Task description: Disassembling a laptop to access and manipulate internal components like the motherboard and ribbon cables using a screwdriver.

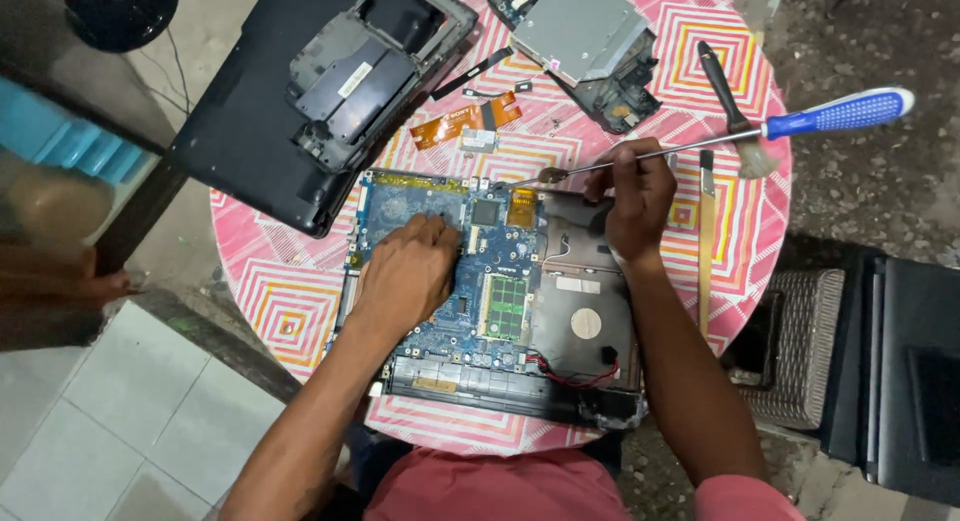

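My right hand [632,203] grips the long steel shaft of a blue-and-white-handled screwdriver [720,139], its tip touching the top edge of the opened laptop's blue circuit board [440,271]. My left hand [405,271] presses flat, fingers curled, on that board, which lies on a round table with a pink-patterned cloth [290,301], a black laptop lid [250,121] lying just beyond.

The light over my worktop [300,301] is soft and even, fairly bright in the middle, with no hard glare. My left hand [405,271] throws only a faint shadow onto the blue circuit board [440,321] beneath it. Toward nine o'clock the view falls dim and smeared: the turquoise shape [60,141] there is badly out of focus. At three o'clock the ground darkens and looks grainy. The centre is sharp; lines bend slightly at the edges.
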